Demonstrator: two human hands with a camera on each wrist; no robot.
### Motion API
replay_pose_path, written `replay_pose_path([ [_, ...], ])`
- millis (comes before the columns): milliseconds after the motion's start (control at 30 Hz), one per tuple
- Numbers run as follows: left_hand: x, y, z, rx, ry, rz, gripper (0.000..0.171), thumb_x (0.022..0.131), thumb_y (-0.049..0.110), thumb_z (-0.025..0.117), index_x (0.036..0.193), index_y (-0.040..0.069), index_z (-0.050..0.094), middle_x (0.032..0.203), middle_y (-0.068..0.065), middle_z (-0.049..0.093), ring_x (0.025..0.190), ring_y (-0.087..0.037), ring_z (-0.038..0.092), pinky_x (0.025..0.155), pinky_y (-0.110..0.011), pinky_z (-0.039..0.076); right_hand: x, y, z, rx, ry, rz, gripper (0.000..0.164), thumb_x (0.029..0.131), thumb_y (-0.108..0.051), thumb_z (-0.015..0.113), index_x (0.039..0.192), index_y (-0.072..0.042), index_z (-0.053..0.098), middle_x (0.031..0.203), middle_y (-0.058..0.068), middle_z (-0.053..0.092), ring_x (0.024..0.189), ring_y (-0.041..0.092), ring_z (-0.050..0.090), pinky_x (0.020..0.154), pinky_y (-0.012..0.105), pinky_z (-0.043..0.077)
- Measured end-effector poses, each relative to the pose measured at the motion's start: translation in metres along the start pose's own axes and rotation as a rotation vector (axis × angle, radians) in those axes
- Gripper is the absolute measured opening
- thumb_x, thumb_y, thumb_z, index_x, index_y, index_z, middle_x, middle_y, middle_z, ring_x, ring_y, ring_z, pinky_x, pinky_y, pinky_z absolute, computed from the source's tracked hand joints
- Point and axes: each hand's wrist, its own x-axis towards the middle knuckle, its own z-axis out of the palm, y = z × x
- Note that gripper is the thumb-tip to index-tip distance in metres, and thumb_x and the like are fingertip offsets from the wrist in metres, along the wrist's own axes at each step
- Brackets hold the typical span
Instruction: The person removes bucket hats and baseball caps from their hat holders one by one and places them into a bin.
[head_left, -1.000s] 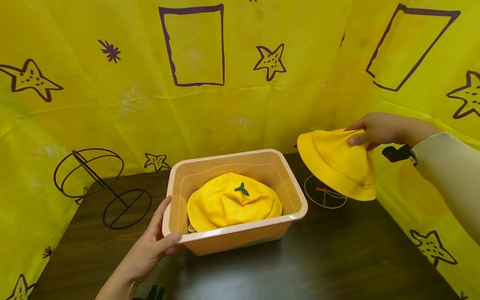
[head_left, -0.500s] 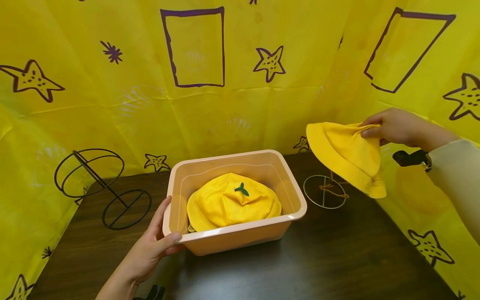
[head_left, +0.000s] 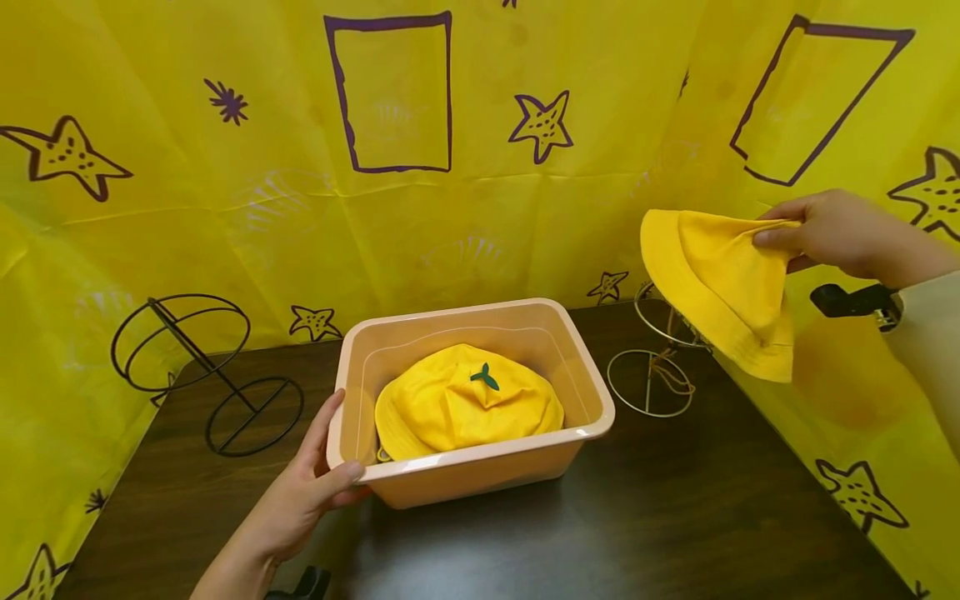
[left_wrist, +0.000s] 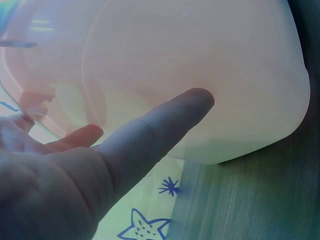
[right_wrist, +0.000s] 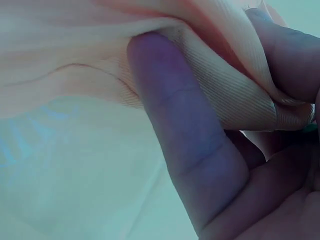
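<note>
My right hand (head_left: pixel 847 233) pinches the crown of a yellow brimmed hat (head_left: pixel 731 292), which hangs tilted above the table at the right. In the right wrist view, the hat's folded cloth (right_wrist: pixel 230 95) is bunched between thumb and fingers (right_wrist: pixel 180 115). With fingers outside and thumb over the rim, my left hand (head_left: pixel 296 500) grips the near left corner of a peach plastic basin (head_left: pixel 480 482). A second yellow hat (head_left: pixel 442 408), bearing a green sprout patch (head_left: pixel 485 377), lies inside the basin. The left wrist view shows one finger (left_wrist: pixel 160 122) along the basin wall (left_wrist: pixel 245 75).
A light metal wire stand (head_left: pixel 649 415) is right of the basin, its upper ring partly behind the held hat. A black wire stand (head_left: pixel 202 360) stands at the left. Yellow patterned cloth (head_left: pixel 480 208) walls the dark wooden table (head_left: pixel 675 517) behind and at both sides.
My right hand has moved right and upward with the hat, so more of the light wire stand shows. The left hand, the basin and the hat inside it have stayed in place.
</note>
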Motion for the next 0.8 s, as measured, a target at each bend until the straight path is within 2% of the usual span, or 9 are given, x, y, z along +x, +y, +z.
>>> replay_pose_path([
  [133,0.001,0.000,0.000,-0.002,-0.007,0.006,0.089,0.100,-0.002,0.054,0.161,0.028,-0.004,0.158,-0.029,-0.010,0.110,-0.025,0.060,0.084,-0.046,0.054,0.000,-0.014,-0.008,-0.049,0.029,-0.006,0.065,0.102,-0.039,0.056,0.143,0.010,0.044,0.106,0.015,0.067,0.082,0.021,0.070,0.070,0.040,0.058],
  [333,0.001,0.000,-0.001,0.004,-0.010,0.001,0.089,0.100,-0.001,0.054,0.160,0.028,-0.005,0.157,-0.030,-0.010,0.111,-0.025,0.060,0.085,-0.048,0.052,0.001,-0.043,-0.008,-0.127,-0.024,-0.040,0.066,0.099,-0.045,0.058,0.142,0.005,0.050,0.116,0.020,0.064,0.085,0.022,0.071,0.071,0.036,0.058],
  [567,0.001,0.003,-0.001,0.008,-0.005,-0.005,0.089,0.100,0.000,0.054,0.160,0.028,-0.004,0.157,-0.030,-0.009,0.112,-0.027,0.059,0.086,-0.049,0.052,0.001,-0.077,0.013,-0.115,-0.097,-0.114,0.049,0.101,-0.034,0.061,0.133,0.003,0.059,0.105,0.012,0.069,0.085,0.024,0.070,0.071,0.035,0.058],
  [800,0.001,0.003,-0.001,0.001,-0.001,-0.017,0.089,0.100,0.000,0.054,0.160,0.028,-0.004,0.157,-0.030,-0.008,0.111,-0.026,0.060,0.086,-0.048,0.052,0.003,-0.100,0.029,-0.307,-0.113,-0.214,0.039,0.102,-0.031,0.060,0.128,-0.003,0.066,0.093,0.006,0.070,0.075,0.022,0.069,0.066,0.035,0.057],
])
